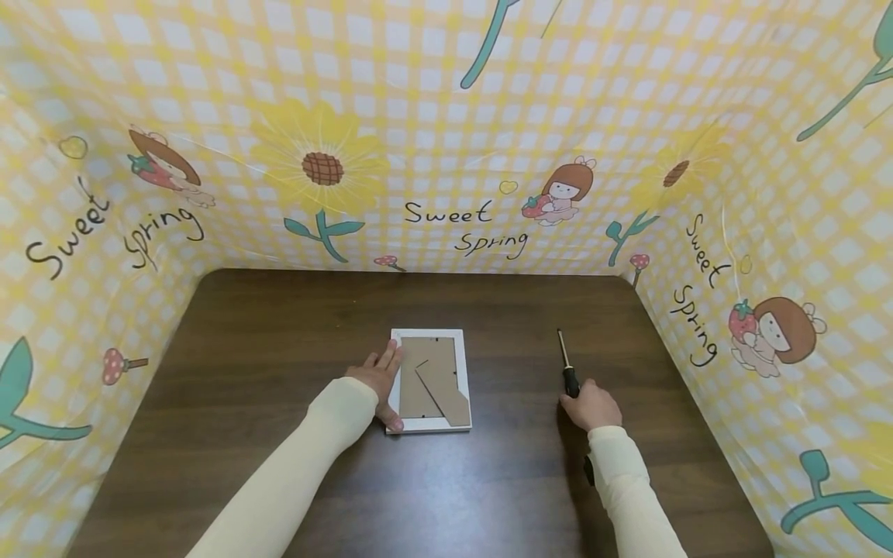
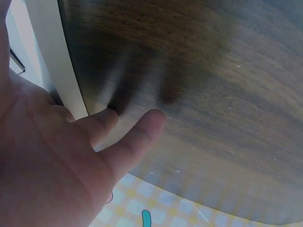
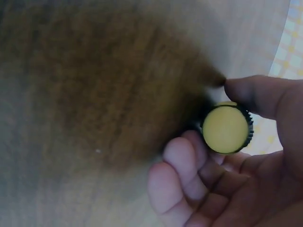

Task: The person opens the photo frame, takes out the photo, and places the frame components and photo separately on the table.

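1. Apparently bracing the white rectangular picture frame point(image 1: 429, 376), brown board back upward, with the left hand point(image 1: 377, 381), fingers spread on its left edge, unclenched.
2. Grasping, right of the frame, the slim metal-shafted screwdriver point(image 1: 570, 378) by its ridged black handle with the right hand point(image 1: 593, 405).
3. Next, probably needing the tip guided frameward.
4. Beneath the frame: dark wood-grained table point(image 1: 488, 496).

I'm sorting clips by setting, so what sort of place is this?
Probably a small screened-off work spot indoors: a yellow checked covering rises around the brown table, where a picture frame and a screwdriver are at hand.
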